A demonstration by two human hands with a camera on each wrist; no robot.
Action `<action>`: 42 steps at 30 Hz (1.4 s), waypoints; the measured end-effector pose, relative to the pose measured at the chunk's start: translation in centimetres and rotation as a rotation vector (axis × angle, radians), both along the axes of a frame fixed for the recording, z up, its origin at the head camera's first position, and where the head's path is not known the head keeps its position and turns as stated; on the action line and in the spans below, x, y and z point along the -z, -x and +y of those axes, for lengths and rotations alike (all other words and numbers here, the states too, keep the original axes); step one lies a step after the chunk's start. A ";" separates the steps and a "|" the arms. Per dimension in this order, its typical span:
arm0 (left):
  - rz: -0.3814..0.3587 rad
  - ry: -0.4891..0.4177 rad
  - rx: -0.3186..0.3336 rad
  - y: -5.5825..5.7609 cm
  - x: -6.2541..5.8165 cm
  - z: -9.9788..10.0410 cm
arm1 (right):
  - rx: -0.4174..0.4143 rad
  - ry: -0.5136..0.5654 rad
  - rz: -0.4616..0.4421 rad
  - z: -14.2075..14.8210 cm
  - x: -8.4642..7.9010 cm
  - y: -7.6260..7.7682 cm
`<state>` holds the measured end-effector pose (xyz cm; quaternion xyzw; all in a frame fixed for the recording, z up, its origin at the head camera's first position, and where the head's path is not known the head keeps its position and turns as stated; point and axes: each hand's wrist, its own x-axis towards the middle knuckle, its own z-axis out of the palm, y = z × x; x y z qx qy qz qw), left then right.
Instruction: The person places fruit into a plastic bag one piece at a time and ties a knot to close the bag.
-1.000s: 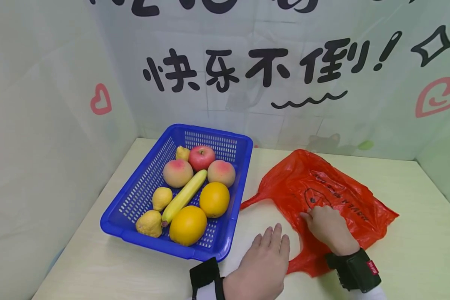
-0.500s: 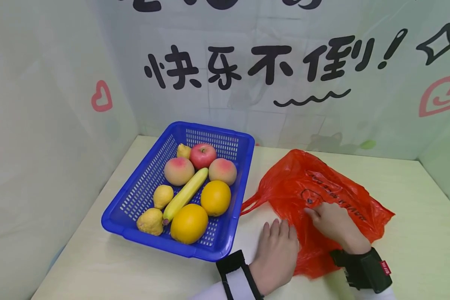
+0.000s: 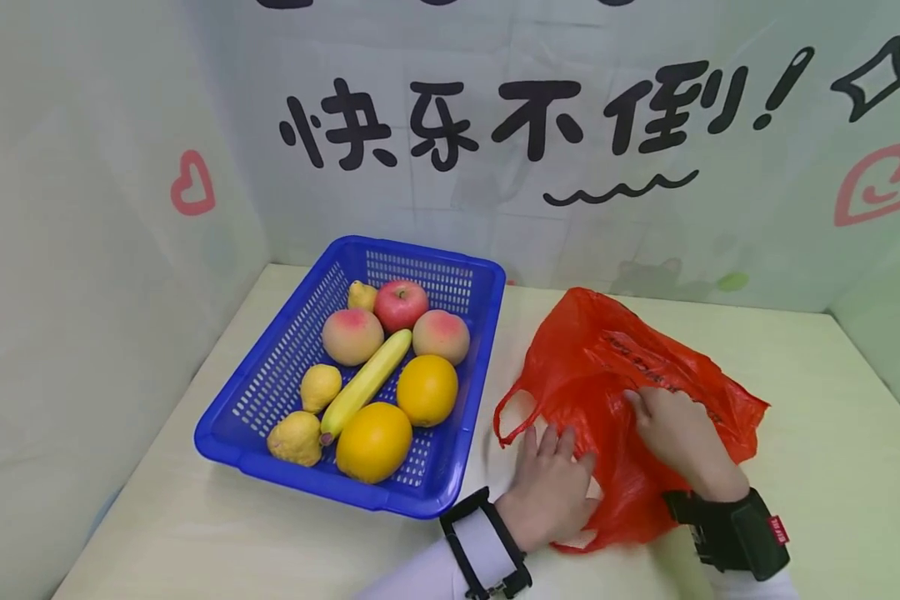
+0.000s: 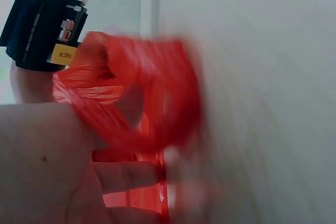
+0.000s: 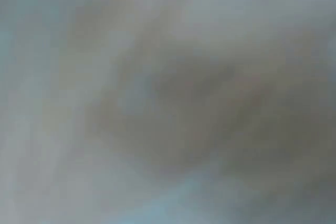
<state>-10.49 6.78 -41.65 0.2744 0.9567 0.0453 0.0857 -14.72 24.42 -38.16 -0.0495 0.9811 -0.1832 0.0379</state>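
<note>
Fingers [image 4: 128, 174] of the left hand [image 3: 546, 493] lie straight and parted against the red plastic bag [image 3: 585, 350], which spreads crumpled on the table [image 3: 187, 533] to the right of a blue basket [image 3: 307, 480]. The right hand [image 3: 671, 433] rests on the bag with its thumb showing; its other fingertips are hidden, so whether they pinch the film cannot be told. In the left wrist view, motion blurs a loop of red film beside the left thumb; the right wrist view is wholly blurred. Folds obscure the bag's print, and the top row of wall lettering [image 3: 285, 3] is cut off. Inside the basket lie a red apple [image 3: 401, 305], two peaches [image 3: 352, 337], a long yellow fruit [image 3: 367, 385], two round orange fruits [image 3: 375, 442] and three small knobbly yellow ones [image 3: 295, 438].
</note>
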 end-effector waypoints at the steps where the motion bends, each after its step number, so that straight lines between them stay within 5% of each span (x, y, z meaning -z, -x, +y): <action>1: -0.006 -0.011 0.002 0.1 0.0 -0.1 | 0.011 0.000 0.025 0.1 -0.1 0.0; 11: 0.024 -0.092 0.011 0.4 0.2 -0.5 | 0.084 0.047 0.273 1.5 -1.5 0.0; 17: 0.168 0.008 0.036 0.4 0.0 -0.9 | 0.171 0.079 0.378 2.4 -2.7 -0.1; 25: 0.331 0.004 -0.034 0.4 -0.1 -1.1 | 0.263 0.076 0.440 3.6 -4.0 -0.3; 31: 0.393 -0.037 -0.071 0.5 0.0 -1.2 | 0.308 0.067 0.458 4.3 -4.4 -0.4; 42: 0.475 0.042 -0.097 0.6 0.0 -1.2 | 0.395 0.069 0.476 5.8 -5.0 -0.6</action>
